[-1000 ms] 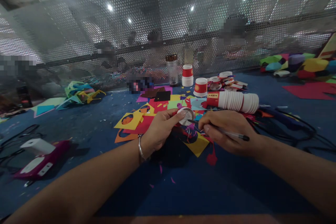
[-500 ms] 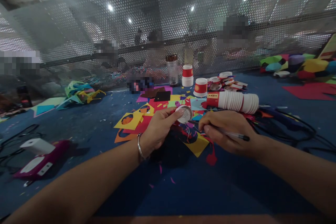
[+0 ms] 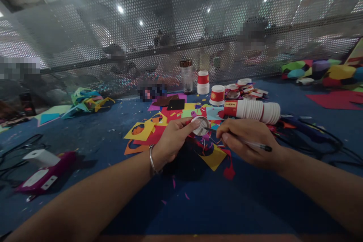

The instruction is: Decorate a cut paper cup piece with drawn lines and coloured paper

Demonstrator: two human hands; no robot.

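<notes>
Above the desk (image 3: 141, 211), my left hand (image 3: 174, 137) pinches a white-rimmed cup (image 3: 202, 124), its marked round end facing me, while my right hand (image 3: 251, 138) grips a pen (image 3: 256, 145) slanting far-left toward that end's right side, tip contact unclear.

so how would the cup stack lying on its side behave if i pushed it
The cup stack would probably roll, given its round rims. It looks like thin paper, so likely light. The cups seem nested, so they might slide apart.

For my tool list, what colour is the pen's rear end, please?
Black: the pen's rear end shows in the head view, the only one here.
</notes>
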